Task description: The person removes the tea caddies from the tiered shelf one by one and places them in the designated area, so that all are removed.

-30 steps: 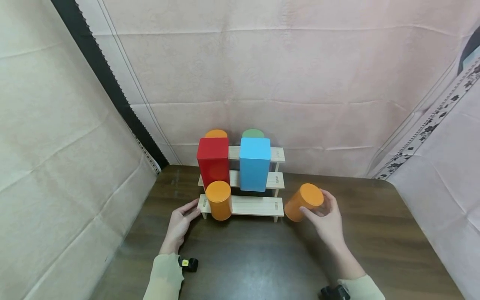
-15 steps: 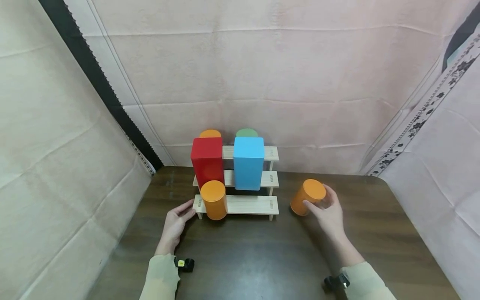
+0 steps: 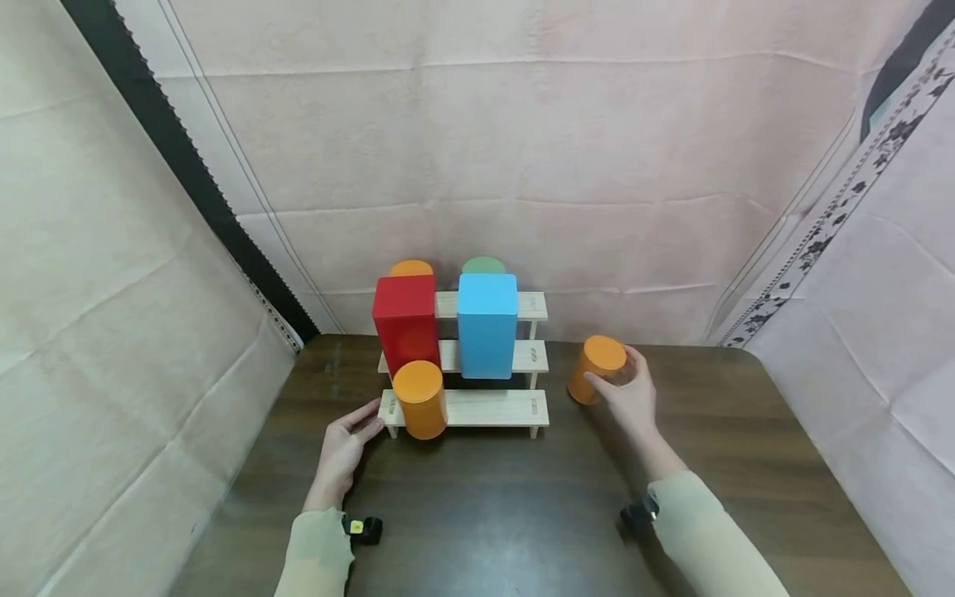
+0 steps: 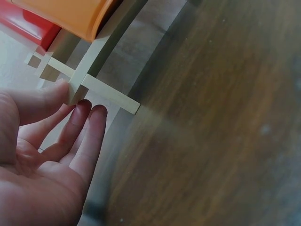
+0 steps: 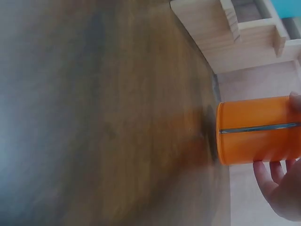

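Observation:
A three-step pale wooden stand (image 3: pixel 498 408) stands toward the back of the table. My left hand (image 3: pixel 340 454) pinches the left end of its lowest board, thumb above and fingertips below in the left wrist view. Right of the stand, my right hand (image 3: pixel 631 398) grips an orange cylinder (image 3: pixel 585 381); in the right wrist view a dark seam runs along the cylinder (image 5: pixel 256 129). Another orange cylinder (image 3: pixel 422 406) is on the lowest step at the left. Behind it are a red block (image 3: pixel 405 315) and, to the right, a blue block (image 3: pixel 487 336).
An orange round top (image 3: pixel 411 268) and a green round top (image 3: pixel 483 265) show behind the blocks, their lower parts hidden. The brown wooden table (image 3: pixel 477 514) reaches back to a pale cloth wall (image 3: pixel 477 141). Cloth also hangs at both sides.
My right hand has carried the orange cylinder away from the stand's lower right end, toward the table's back. The left hand keeps its hold on the board. The head view has shifted slightly.

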`<move>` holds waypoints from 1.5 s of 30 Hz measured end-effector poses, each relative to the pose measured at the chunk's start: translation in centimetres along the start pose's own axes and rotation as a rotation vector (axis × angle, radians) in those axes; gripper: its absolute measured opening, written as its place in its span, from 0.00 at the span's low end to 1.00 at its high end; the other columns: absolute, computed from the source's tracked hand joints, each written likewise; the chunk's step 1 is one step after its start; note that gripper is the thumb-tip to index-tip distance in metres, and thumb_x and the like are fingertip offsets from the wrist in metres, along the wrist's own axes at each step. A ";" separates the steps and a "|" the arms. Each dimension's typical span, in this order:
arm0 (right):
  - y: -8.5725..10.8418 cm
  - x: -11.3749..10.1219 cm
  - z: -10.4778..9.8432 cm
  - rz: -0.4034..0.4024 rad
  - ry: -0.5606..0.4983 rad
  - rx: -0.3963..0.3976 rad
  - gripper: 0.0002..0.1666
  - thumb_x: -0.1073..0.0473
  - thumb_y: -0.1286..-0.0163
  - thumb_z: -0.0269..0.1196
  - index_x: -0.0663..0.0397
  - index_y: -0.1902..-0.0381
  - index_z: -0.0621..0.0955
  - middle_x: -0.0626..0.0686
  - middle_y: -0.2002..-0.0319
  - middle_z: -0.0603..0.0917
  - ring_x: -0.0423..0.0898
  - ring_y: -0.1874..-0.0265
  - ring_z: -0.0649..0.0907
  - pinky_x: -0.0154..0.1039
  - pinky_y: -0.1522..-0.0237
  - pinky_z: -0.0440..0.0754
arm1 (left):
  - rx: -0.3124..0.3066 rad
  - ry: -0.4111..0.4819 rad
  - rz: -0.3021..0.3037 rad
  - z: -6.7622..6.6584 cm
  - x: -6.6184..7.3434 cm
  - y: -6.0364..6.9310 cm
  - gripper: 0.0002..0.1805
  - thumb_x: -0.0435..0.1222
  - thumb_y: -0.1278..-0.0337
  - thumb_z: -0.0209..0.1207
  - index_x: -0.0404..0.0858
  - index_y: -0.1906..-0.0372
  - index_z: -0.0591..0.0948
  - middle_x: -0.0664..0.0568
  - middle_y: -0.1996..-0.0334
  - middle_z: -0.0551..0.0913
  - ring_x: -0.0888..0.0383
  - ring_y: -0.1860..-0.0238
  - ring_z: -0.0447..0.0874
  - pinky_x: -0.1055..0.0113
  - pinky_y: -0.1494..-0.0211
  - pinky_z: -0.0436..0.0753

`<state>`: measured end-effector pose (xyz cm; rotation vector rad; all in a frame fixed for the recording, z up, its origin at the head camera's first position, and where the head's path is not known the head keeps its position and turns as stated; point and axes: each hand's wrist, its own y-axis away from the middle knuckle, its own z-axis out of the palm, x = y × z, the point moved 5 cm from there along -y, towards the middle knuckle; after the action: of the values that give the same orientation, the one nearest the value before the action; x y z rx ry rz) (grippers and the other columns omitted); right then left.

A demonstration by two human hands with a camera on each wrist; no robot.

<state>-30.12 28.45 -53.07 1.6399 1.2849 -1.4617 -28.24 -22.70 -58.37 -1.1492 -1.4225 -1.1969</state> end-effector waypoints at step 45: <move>-4.1 -0.5 4.6 0.052 0.089 0.002 0.54 0.55 0.36 0.81 0.51 0.19 0.65 0.58 0.21 0.69 0.59 0.23 0.68 0.61 0.24 0.67 | 0.007 0.046 0.036 -0.1 -0.5 -0.3 0.25 0.32 0.30 0.70 0.37 0.30 0.83 0.42 0.34 0.83 0.64 0.46 0.86 0.76 0.44 0.83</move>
<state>-35.68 25.68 -52.90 1.7445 1.2793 -1.3738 -28.42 -22.84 -58.84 -1.1303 -1.3653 -1.1850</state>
